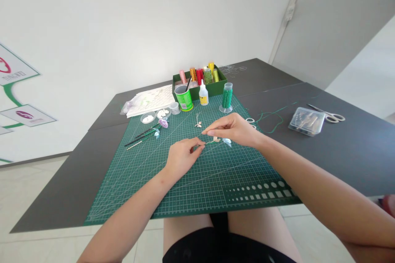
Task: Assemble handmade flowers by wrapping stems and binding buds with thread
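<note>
My left hand (185, 153) is closed in a pinch on the thin stem (210, 142) of a small handmade flower, low over the cutting mat. At the stem's right end sit a cream petal (216, 139) and pale blue petals (226, 142), just below my right hand (232, 128). Thumb and forefinger of that hand are pinched together, up and left of the petals, on what looks like a fine thread. Its exact run between the hands is too thin to follow. Beyond the hands, a small cream flower piece (199, 124) lies on the mat.
A green cutting mat (138, 189) covers the front of the dark table. Behind stand a green thread spool (227, 98), a glue bottle (203, 94), a green can (184, 99) and a thread box (217, 87). Rightward lie a clear case (307, 121) and scissors (331, 116); leftward, a purple flower (163, 123).
</note>
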`<state>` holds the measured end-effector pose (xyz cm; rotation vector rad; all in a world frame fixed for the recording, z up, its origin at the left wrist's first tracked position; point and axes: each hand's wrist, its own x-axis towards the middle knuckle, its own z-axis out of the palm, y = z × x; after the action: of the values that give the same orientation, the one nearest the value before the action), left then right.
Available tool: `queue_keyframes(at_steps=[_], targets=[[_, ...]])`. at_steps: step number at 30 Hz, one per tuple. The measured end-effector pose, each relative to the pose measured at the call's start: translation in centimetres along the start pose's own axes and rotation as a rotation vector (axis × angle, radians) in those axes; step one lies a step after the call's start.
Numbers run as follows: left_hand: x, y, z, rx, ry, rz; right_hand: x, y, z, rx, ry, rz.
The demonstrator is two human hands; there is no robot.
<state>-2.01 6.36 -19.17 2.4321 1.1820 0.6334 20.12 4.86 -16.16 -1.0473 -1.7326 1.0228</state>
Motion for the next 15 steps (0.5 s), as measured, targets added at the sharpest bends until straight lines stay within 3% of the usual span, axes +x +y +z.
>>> queue_keyframes(at_steps=[6,15], targets=[[-0.3,0.5,0.0,0.014,0.009,0.145,0.6,0.9,-0.7,0.028,0.104,0.013],[-0.5,0.3,-0.1,-0.101,0.069,0.29,1.3,2.6,-1.0,0.007,0.065,0.077]])
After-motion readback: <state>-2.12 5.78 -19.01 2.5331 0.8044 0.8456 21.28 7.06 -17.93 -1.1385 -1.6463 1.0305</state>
